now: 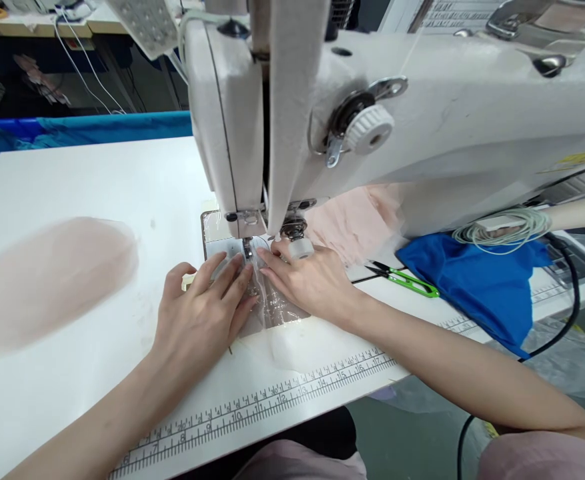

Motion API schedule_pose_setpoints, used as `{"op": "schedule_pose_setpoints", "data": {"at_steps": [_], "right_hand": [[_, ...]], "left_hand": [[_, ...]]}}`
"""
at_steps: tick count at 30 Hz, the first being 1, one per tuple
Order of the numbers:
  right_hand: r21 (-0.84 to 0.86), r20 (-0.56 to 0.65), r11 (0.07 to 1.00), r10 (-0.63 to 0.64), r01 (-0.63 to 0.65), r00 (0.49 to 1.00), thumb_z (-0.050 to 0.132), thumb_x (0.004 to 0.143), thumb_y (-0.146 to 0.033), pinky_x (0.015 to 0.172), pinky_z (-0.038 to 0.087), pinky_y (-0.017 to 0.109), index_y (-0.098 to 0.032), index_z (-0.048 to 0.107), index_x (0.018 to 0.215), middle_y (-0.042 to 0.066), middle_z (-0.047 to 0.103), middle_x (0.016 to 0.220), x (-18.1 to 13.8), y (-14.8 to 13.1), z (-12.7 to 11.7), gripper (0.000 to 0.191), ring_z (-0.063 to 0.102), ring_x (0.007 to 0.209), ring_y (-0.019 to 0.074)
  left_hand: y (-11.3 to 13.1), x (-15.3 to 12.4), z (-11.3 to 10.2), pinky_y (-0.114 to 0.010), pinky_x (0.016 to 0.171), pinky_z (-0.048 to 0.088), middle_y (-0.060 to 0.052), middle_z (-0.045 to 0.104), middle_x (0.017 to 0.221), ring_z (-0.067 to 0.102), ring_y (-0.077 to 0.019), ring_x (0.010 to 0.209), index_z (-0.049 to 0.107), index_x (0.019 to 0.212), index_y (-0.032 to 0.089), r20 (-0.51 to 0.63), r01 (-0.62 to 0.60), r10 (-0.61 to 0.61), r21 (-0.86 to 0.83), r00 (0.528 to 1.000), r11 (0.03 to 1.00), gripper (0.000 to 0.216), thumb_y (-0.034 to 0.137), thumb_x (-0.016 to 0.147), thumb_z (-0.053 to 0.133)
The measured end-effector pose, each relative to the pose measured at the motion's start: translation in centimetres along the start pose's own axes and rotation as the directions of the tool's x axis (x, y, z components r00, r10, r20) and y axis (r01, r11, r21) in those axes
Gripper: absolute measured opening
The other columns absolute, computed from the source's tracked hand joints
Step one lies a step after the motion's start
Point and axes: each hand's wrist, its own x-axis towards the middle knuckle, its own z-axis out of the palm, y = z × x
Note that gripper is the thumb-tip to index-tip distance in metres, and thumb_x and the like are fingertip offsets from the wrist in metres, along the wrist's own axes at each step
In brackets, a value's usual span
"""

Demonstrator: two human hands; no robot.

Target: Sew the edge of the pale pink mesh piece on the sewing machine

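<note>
A white industrial sewing machine [422, 127] stands on a white table [72, 373]. Its presser foot [247, 248] sits over a metal plate. A thin sheer piece of fabric [277, 333] lies on the plate and runs toward the table's front edge. My left hand [205, 313] lies flat on this fabric just in front of the presser foot, fingers spread forward. My right hand [309, 277] presses the fabric from the right side, fingertips next to the foot. The two hands almost touch at the fingertips.
A stack of sheer pale pink fabric [52, 277] lies at the left. Pink fabric [357, 223] is bunched under the machine arm. Green thread snips [407, 280], a blue cloth [487, 283] and a coiled cord [502, 230] lie at the right. A printed ruler [272, 400] runs along the front edge.
</note>
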Motion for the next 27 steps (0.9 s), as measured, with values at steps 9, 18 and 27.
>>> {"op": "schedule_pose_setpoints", "data": {"at_steps": [9,18,27], "right_hand": [[0.01,-0.024,1.0,0.017,-0.016,1.0,0.041,0.102,-0.03,0.054,0.028,0.033,-0.018,0.071,0.11,0.009,0.067,0.114,0.2,0.4,0.2,0.033,0.059,0.08,0.0164],[0.539,0.21,0.842,-0.163,0.025,0.964,0.072,0.083,-0.039,0.052,0.03,0.024,-0.021,0.069,0.09,-0.001,0.065,0.097,-1.5,1.4,-3.8,0.02,0.056,0.069,0.0104],[0.785,0.295,0.58,-0.042,-0.217,0.954,0.051,0.097,-0.018,0.057,0.039,0.021,-0.018,0.059,0.087,-0.005,0.062,0.069,-1.6,2.5,-4.9,0.013,0.057,0.058,0.0075]], "left_hand": [[-0.3,0.0,0.6,-0.051,0.092,0.035,-0.008,0.062,0.133,0.053,-0.0328,0.125,0.054,0.135,0.021,-0.014,0.025,-0.025,-0.041,1.0,0.999,0.038,0.03,0.099,0.044],[-1.4,-1.0,-3.0,-0.039,0.07,0.044,-0.005,0.069,0.108,0.063,-0.0215,0.075,0.067,0.11,0.024,0.153,-0.056,0.098,-0.262,0.983,0.964,0.03,0.044,0.093,0.052],[-1.5,-0.6,-3.0,-0.026,0.05,0.043,0.001,0.067,0.083,0.061,-0.0143,0.062,0.059,0.096,0.024,0.319,0.209,-0.051,-0.483,0.946,0.85,0.028,0.034,0.1,0.034]]}}
